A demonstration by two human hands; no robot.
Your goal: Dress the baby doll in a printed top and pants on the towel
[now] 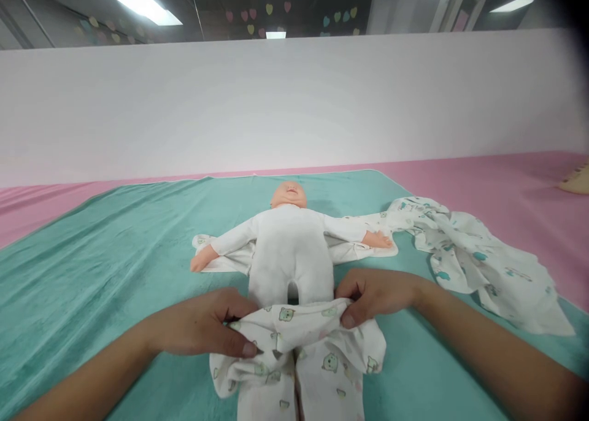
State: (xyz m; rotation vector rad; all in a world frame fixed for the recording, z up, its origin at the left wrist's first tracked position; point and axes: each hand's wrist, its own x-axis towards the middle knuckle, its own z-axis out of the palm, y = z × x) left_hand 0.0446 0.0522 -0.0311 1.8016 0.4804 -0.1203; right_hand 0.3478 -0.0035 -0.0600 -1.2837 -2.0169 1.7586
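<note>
A baby doll (292, 243) in a white long-sleeved outfit lies on its back with its arms spread. Over its lower legs sits a pair of white baby pants (329, 378) with a green bear print, bunched at the waistband. My left hand (214, 323) pinches the left side of that waistband between thumb and fingers. On the opposite side, my right hand (368, 293) grips the band too. The doll's feet are hidden by the pants. Beneath its arms lies a white garment (354, 251), mostly covered by the body.
A crumpled white printed cloth (488, 267) lies to the right. Everything rests on a teal blanket (151, 243) over a pink cover (483, 181). Behind stands a white wall (276, 102) with dark glass above. A beige object (576, 180) shows at the right edge.
</note>
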